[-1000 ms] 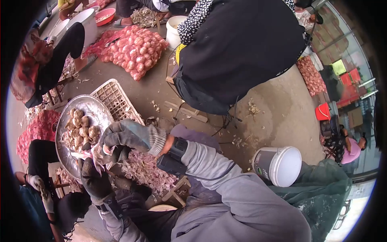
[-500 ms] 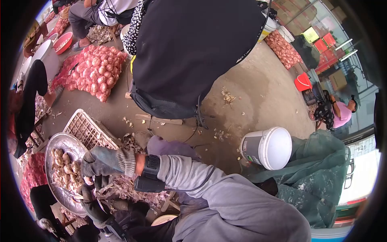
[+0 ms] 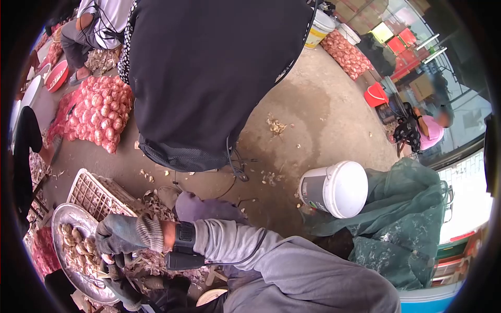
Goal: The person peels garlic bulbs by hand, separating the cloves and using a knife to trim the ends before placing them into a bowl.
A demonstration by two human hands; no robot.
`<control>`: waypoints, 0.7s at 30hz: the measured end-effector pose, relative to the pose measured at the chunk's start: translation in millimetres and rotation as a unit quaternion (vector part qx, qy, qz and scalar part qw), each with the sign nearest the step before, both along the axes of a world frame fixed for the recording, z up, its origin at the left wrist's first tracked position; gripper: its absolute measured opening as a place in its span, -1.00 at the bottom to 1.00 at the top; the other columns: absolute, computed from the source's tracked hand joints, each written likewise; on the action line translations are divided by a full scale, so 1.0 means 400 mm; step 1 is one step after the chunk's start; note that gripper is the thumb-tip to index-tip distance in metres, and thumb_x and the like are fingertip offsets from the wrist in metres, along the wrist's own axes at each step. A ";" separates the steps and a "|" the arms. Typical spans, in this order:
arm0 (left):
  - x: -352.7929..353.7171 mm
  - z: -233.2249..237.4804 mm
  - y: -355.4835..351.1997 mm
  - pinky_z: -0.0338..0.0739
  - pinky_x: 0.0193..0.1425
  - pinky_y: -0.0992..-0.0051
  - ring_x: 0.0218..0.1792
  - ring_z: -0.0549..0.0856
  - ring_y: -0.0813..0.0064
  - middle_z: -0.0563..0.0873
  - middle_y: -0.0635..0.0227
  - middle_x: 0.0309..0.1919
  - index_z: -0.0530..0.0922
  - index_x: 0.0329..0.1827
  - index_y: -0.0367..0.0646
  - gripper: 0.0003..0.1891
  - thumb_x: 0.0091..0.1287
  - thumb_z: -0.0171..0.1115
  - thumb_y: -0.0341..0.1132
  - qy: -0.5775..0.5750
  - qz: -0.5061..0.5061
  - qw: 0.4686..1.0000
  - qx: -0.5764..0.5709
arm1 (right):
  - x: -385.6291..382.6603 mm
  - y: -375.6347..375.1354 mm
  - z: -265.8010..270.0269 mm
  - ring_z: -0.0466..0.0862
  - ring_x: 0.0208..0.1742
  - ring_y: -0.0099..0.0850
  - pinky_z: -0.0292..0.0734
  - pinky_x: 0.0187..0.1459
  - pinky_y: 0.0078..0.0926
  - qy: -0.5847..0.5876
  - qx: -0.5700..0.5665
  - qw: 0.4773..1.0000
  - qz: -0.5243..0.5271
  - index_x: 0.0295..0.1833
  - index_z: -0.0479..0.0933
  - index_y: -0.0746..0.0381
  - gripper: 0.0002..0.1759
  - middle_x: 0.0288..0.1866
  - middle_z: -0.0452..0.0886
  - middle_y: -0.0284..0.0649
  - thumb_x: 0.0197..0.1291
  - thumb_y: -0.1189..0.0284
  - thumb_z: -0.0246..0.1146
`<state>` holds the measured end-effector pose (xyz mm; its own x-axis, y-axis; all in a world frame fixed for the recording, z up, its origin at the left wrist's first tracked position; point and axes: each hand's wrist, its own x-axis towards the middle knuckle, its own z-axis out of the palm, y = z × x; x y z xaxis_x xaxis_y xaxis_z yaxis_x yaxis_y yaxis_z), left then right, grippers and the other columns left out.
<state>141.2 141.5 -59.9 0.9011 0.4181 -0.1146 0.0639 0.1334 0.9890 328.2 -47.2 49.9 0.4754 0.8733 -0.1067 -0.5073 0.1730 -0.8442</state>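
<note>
My right hand [image 3: 121,236], in a dark grey work glove with a knitted cuff, is closed with its fingers curled beside the right edge of a round metal pan [image 3: 67,209]. A small pinkish-white bit shows under its fingertips, too small to name. Just below, my left hand [image 3: 122,289], in a dark glove, is closed and nearly touches the right one; what it holds is hidden. Several brownish garlic bulbs [image 3: 78,245] and loose pieces lie in the pan.
Behind the pan stands a plastic crate [image 3: 96,195]. A mesh sack of garlic [image 3: 102,112] lies further back. A person in a black garment [image 3: 193,78] is in front. At right are a white bucket [image 3: 347,189], green netting [image 3: 399,224] and a red bucket [image 3: 376,95]. Papery skins litter the floor.
The view has shifted, so the surroundings sit further left, with the pan and sack lower. Both hands stay close together at the pan's edge, and the left fingers have drawn in slightly.
</note>
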 end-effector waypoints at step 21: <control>0.033 -0.086 0.029 0.24 0.62 0.18 0.52 0.43 0.10 0.41 -0.04 0.54 0.30 0.61 -0.32 -0.40 0.65 -0.02 -0.10 0.039 -0.046 0.990 0.129 | 0.031 -0.049 0.016 0.70 -0.49 -0.43 0.59 -0.46 -0.37 -0.128 -0.139 0.981 -0.032 -0.23 0.72 0.26 -0.90 -0.48 0.73 -0.24 0.24 0.45 0.36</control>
<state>154.6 153.2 -94.5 0.9296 0.3586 -0.0847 0.1410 -0.1337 0.9809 340.7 -66.7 56.4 0.5705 0.7951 -0.2055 -0.2673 -0.0569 -0.9619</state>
